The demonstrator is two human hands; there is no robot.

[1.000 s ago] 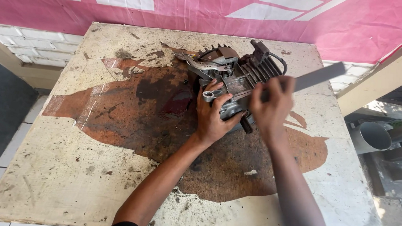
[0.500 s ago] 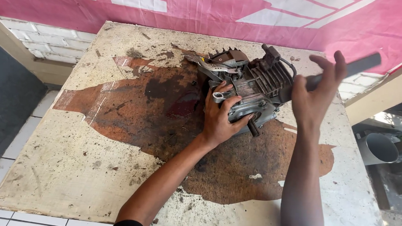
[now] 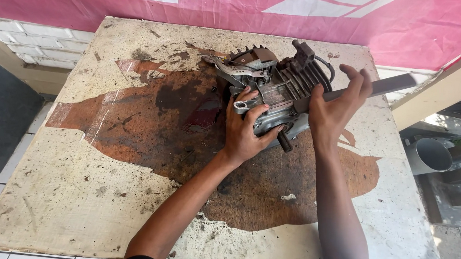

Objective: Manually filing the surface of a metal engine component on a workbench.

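A pink banner [image 3: 238, 10] with large white shapes is seen stretched across the wall, beyond both hands. No packages, labels or screens are shown.

right hand [image 3: 334, 106] lowered the flat bar [image 3: 374, 89] onto the engine [image 3: 275, 92].

One grey finned metal engine block [image 3: 275, 95], one long flat grey metal bar [image 3: 382, 86], one stained worn wooden tabletop [image 3: 77, 189], two bare hands.
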